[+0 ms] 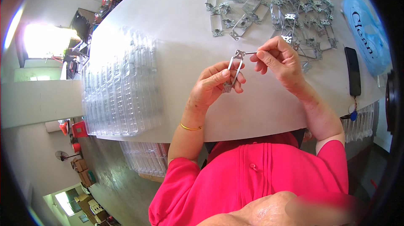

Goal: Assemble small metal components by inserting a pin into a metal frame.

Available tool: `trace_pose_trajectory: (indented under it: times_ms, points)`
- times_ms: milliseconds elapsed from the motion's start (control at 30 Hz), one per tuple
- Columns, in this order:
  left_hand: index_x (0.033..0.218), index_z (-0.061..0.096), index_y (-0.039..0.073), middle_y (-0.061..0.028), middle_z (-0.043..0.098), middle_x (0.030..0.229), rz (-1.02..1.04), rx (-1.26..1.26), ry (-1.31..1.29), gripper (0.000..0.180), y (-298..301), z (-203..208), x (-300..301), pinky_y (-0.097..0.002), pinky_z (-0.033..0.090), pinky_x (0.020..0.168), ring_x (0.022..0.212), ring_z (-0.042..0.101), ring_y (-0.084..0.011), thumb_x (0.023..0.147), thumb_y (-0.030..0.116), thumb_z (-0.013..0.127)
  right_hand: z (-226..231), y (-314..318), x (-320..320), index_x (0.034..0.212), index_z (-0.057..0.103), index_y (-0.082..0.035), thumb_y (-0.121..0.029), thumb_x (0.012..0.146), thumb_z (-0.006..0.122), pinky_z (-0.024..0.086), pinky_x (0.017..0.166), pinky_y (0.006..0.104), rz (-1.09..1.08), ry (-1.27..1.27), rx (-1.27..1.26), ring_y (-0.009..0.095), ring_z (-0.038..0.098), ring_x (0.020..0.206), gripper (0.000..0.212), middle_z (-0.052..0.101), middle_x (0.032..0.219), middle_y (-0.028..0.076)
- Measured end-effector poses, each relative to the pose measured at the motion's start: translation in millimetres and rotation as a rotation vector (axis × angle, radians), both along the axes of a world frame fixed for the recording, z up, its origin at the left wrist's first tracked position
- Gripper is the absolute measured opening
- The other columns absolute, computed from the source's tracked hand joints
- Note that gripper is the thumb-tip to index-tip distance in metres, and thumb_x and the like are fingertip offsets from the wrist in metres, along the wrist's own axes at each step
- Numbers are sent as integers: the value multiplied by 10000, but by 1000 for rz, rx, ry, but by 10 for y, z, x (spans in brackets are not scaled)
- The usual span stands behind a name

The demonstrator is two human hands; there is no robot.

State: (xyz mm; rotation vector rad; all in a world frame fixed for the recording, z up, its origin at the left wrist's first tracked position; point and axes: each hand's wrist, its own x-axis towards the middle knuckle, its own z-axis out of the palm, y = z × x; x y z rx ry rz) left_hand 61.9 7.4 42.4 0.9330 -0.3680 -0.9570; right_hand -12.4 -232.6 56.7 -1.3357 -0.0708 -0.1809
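Note:
My left hand [216, 79] is closed round a small metal frame [236, 68], a narrow bracket with two long side bars and stamped ends. It is held tilted above the white table [181, 49]. In my right hand [277, 60], thumb and fingers pinch a thin dark rod [251, 52]. The rod's far tip meets the upper end of the frame; whether it sits in a hole there is too small to tell. Beyond my hands, many similar metal frames [252, 5] lie in a loose heap.
Stacked clear plastic trays [122, 87] stand at the left of the table. To the right lie a black phone [352, 72] and a blue plastic packet [366, 34]. Keys with a blue tag [353, 115] hang by the right edge. More trays [145, 156] sit below the table.

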Motion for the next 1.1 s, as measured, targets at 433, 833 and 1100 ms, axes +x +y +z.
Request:
trace_pose_trajectory:
  times_ms: [433, 833, 1100]
  points:
    - [1347, 551, -74, -179, 703, 1032, -13, 90, -99, 504, -26, 57, -32, -351, 567, 775, 822, 695, -219, 979, 250, 670, -94, 53, -22, 890, 571, -53, -127, 995, 686, 483, 526, 228, -165, -133, -424, 59, 621, 611, 173, 654, 714, 25]
    - [1326, 593, -37, -130, 709, 1032, -9, 238, -272, 491, -1, 117, -62, -305, 551, 762, 867, 685, -184, 931, 212, 746, -35, 11, 11, 786, 557, -82, -477, 1055, 536, 404, 426, 223, 178, 277, -164, 63, 542, 500, 478, 555, 615, -8]
    - [1322, 621, -6, -112, 722, 1036, -21, 310, -379, 482, -4, 95, -100, -289, 550, 764, 892, 677, -157, 897, 151, 786, -54, -20, 31, 804, 598, -75, -510, 1032, 564, 427, 412, 221, 353, 420, 59, 78, 566, 476, 493, 587, 651, 7]
